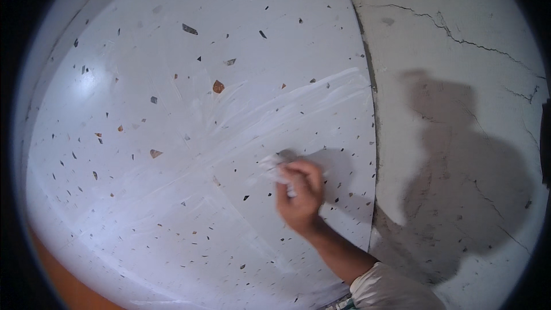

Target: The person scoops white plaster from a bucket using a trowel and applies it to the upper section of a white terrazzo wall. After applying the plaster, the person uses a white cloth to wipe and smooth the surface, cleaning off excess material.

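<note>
My right hand (301,194) is closed around a crumpled white wad (272,166) that looks like cloth or paper, partly hidden by my fingers and a little blurred. The wad is against a pale slab (143,195) flecked with dark, grey and brown stone-like chips. Whitish smears (298,97) streak the slab above my hand, and fainter ones cross its middle and lower part. My left hand is out of the picture.
Along the right, beyond the slab's curved-looking dark edge (374,115), lies a cracked, pale plaster-like surface (413,34). A large shadow (465,178) falls across it. An orange-brown area (69,275) shows at the lower left.
</note>
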